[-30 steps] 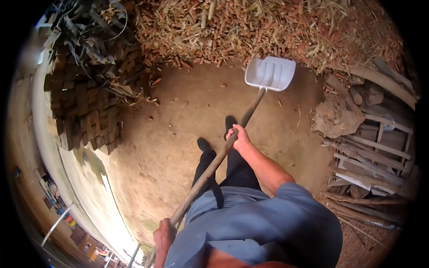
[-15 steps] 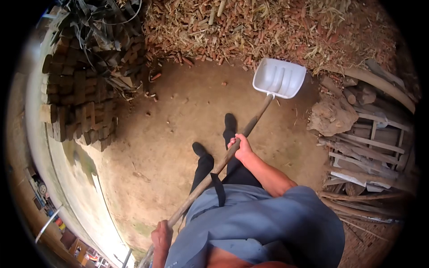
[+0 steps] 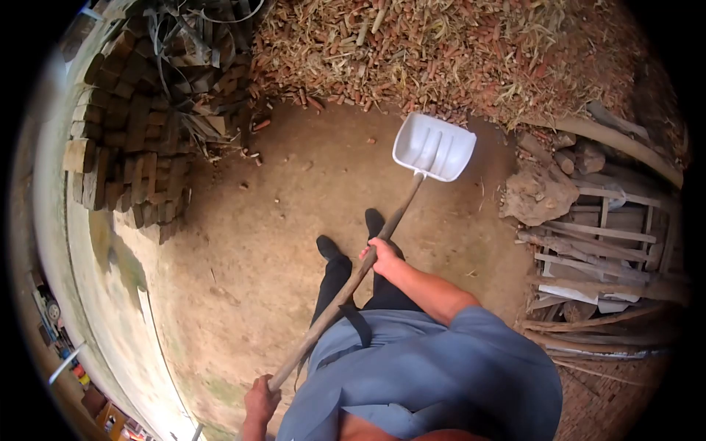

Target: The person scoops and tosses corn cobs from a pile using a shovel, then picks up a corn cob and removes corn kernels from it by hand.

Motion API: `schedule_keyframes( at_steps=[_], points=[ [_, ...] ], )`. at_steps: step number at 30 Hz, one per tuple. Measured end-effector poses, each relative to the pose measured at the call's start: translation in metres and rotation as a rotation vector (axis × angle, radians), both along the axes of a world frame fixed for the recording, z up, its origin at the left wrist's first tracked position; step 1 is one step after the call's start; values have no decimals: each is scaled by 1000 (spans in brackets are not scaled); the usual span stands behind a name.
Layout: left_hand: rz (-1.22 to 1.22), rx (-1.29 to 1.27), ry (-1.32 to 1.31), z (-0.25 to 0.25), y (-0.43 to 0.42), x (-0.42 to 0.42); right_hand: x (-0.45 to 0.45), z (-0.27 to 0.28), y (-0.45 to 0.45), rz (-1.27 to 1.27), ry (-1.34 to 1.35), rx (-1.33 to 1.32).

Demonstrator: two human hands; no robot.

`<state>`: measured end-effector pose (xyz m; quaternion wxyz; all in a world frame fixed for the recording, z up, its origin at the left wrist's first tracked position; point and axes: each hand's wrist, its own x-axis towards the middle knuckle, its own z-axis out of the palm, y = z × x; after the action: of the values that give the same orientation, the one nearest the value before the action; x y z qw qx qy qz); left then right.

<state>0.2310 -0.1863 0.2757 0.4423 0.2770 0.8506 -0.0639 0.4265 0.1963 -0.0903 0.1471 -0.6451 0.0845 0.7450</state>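
Shovel (image 3: 346, 291) (white scoop (image 3: 434, 147), ridged inside) is near cobs (image 3: 419, 62).

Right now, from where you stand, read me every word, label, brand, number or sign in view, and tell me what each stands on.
No text can be read anywhere in this view.
White shovel blade: no lettering visible.
Blue-grey shirt: no lettering visible.
Bright-coloured items at the lower left edge: too small and blurred to tell whether they carry print.
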Motion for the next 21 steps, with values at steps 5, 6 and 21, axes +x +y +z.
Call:
schedule_keyframes(
  at_steps=[5,6,21],
  points=[
    [29,3,472,-8,-27,37,-17,14,-10,90,-110,-8],
    [54,25,368,-8,-33,43,-14,11,-10,92,-92,-1],
    [941,58,-534,-41,-14,115,3,-6,47,509,-193,442]
  ],
)
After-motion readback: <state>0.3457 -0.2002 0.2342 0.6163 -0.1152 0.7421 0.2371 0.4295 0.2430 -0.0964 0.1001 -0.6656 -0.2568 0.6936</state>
